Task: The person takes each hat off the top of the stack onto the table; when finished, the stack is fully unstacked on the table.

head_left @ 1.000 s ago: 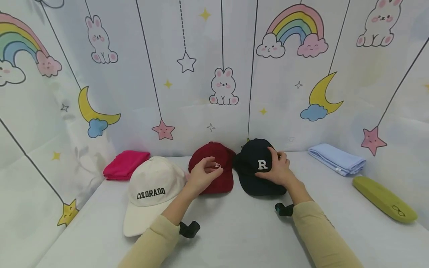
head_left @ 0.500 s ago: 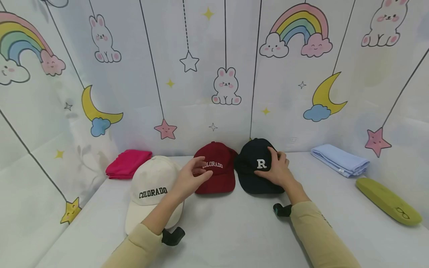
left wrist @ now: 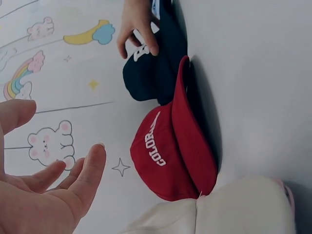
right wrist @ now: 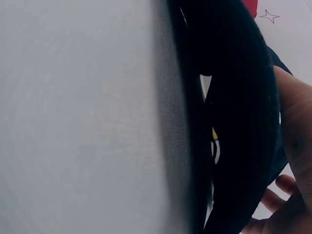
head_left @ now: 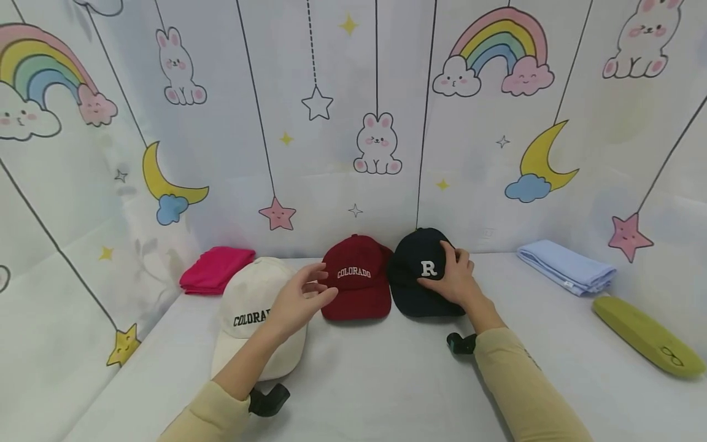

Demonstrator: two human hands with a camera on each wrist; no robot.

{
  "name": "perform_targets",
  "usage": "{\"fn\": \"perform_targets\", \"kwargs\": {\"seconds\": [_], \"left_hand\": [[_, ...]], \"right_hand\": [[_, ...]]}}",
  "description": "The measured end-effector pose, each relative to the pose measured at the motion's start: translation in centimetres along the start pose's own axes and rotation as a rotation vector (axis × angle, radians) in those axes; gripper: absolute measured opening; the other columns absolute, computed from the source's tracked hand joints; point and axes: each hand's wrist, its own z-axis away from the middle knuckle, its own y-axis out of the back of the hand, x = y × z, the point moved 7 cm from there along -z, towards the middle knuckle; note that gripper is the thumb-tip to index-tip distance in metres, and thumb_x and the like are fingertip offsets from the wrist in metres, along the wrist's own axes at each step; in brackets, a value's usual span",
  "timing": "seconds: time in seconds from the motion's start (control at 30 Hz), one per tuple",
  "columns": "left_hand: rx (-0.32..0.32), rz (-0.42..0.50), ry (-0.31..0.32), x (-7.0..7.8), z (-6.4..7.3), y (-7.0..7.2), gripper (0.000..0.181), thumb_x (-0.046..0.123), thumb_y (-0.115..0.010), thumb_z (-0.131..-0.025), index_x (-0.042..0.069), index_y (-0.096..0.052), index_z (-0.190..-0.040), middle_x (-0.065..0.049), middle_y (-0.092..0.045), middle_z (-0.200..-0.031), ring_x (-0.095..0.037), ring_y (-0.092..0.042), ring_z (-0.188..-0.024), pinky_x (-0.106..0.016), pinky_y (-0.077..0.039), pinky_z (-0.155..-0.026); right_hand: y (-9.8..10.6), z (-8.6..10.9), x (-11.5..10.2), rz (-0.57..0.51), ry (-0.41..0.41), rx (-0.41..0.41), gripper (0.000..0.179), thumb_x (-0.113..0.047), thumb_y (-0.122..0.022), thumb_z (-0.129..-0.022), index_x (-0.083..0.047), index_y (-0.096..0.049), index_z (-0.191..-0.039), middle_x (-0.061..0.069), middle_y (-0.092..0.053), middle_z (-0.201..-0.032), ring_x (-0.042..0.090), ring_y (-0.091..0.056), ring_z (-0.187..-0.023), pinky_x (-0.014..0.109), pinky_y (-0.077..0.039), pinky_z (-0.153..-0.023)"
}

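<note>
Three baseball caps stand in a row on a white-covered table. My right hand (head_left: 457,281) grips the navy cap (head_left: 409,264) with the white R, thumb on its front and fingers round the far side. From the right wrist view, the thumb (right wrist: 296,117) lies against the dark cap beside its brim (right wrist: 243,126). Left of it sits the dark red cap (head_left: 356,294) marked COLORADO, its side meeting the navy one. My left hand (head_left: 289,307) is held in the air, fingers relaxed and holding nothing, and overlaps the cream cap (head_left: 248,285) in the head view.
A folded pink cloth (head_left: 212,270) lies behind the cream cap. At right are a folded light blue cloth (head_left: 569,267) and a green glasses case (head_left: 646,337). A printed curtain (head_left: 331,159) rises right behind the caps. Each wrist carries a small black camera (head_left: 269,400).
My left hand has drawn back left from in front of the red cap, uncovering its lettering. My right hand stays on the navy cap, and the head view has shifted slightly.
</note>
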Motion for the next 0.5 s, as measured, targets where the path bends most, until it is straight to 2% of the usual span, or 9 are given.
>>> {"fn": "perform_targets", "kwargs": {"seconds": [0.3,0.5], "left_hand": [[0.014,-0.050,0.031,-0.5,1.3,1.3,0.064,0.025,-0.073,-0.093,0.013,-0.046,-0.150,-0.008,-0.056,-0.139,-0.026,-0.058,-0.120,-0.042,-0.055,-0.091],[0.029,-0.068,0.015,-0.9,1.8,2.6,0.066,0.027,-0.074,-0.093,0.015,-0.044,-0.150,-0.012,-0.054,-0.142,-0.028,-0.057,-0.122,-0.042,-0.053,-0.095]], "right_hand": [[-0.3,-0.4,-0.1,0.012,0.003,0.024,0.104,-0.044,-0.079,-0.083,-0.013,-0.014,-0.158,0.033,-0.015,-0.148,0.053,-0.026,-0.128,0.071,-0.040,-0.094],[0.6,-0.5,-1.5,0.034,0.053,0.063,0.099,-0.043,-0.078,-0.085,-0.013,-0.018,-0.157,0.032,-0.018,-0.148,0.053,-0.026,-0.130,0.072,-0.037,-0.096]]}}
